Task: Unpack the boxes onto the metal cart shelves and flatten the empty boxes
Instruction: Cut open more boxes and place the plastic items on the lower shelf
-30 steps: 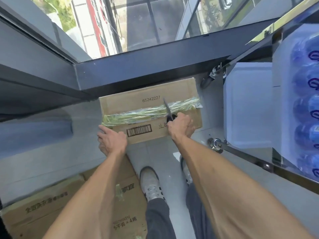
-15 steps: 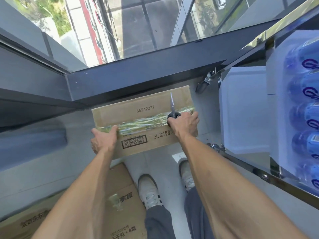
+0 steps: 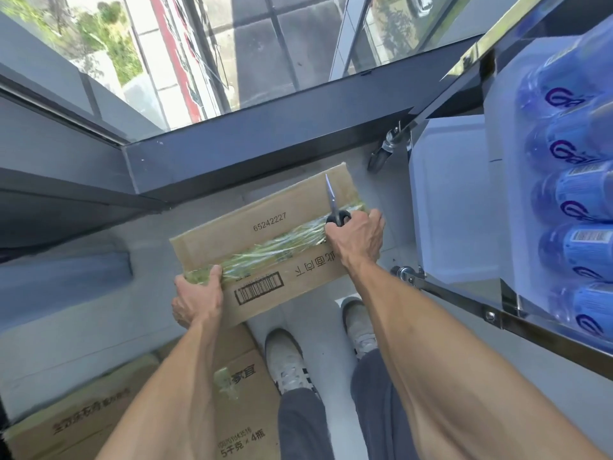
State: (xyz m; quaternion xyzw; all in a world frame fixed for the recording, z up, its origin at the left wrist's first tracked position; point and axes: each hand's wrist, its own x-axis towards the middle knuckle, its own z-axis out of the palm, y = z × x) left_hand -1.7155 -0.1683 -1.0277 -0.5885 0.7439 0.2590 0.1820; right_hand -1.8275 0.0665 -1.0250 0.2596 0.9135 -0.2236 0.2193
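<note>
Cardboard, still sealed, is what the person is dealing with: a brown box lies on the grey floor just ahead of the person's shoes, close under the dark window frame, with a strip of clear tape running the length of its top seam. The left hand grips the box's near left corner, thumb on top over the tape end and fingers curled round the edge. The right hand is clamped on the black handles of a pair of scissors at the box's right end, the blades together and pointing away over the far flap. The tape looks wrinkled but unbroken along its visible length, so this box seems not yet opened; whether the blade has started a cut under the hand cannot be told. To the right stands the metal cart, and its shelf already carries a row of blue bottles in wrap, so some unpacking appears done. At the lower left, other cardboard boxes lie on the floor beside the left shoe; they look flattened, though the angle leaves that uncertain. What seems left is slitting the tape, emptying this box onto the cart and collapsing it.
</note>
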